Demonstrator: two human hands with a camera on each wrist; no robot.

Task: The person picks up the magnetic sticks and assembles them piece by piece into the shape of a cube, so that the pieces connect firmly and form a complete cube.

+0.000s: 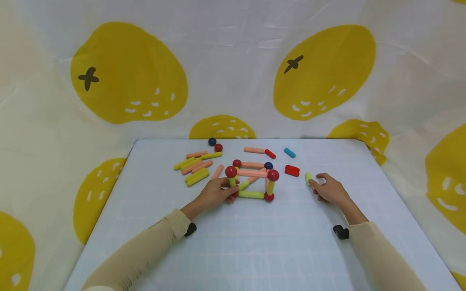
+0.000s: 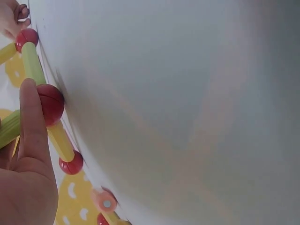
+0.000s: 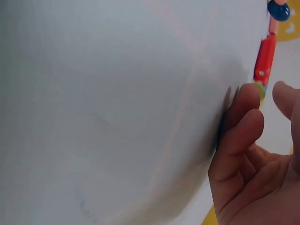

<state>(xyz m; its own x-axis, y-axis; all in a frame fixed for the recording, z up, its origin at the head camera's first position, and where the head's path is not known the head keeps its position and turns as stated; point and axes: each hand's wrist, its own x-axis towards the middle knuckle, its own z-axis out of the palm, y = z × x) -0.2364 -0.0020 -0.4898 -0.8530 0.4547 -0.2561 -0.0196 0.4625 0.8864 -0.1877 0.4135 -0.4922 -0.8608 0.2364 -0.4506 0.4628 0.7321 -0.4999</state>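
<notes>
The left hand (image 1: 215, 193) pinches the near-left upright of the ball-and-stick frame (image 1: 251, 195), one finger lying straight against the red ball (image 2: 50, 105) at its foot. The frame stands mid-table. The right hand (image 1: 330, 190) is half open, its fingertips parted beside a short green stick (image 1: 308, 178); whether they touch it, I cannot tell.

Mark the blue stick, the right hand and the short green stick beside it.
Blue stick (image 1: 289, 152): head view, mid-length.
Right hand (image 1: 330, 190): head view, its back.
Short green stick (image 1: 308, 178): head view, visible middle.
</notes>
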